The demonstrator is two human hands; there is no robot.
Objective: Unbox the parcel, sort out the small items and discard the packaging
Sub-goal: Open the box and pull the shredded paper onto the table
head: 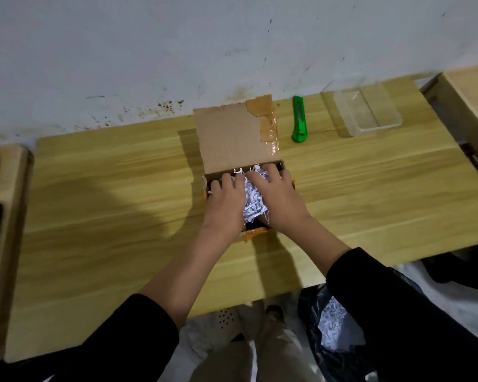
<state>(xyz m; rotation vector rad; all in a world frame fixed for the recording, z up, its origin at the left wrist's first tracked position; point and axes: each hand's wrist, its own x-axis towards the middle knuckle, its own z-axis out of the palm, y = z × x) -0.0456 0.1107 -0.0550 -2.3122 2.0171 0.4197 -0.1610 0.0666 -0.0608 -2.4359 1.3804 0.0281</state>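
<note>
While its lid flap leans back toward the wall, the cardboard box (240,150) sits at centre frame on the wooden table (108,202). Left hand (227,199) and right hand (279,197) curl their fingers around shredded paper (253,199), probably gathering filler for the black bag (334,326) at lower right.

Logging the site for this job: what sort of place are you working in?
Probably a plain home or small workroom, not a warehouse: a wood-grain desk against a stained, scuffed wall, a black bin bag of shredded paper on the floor beside it.
</note>
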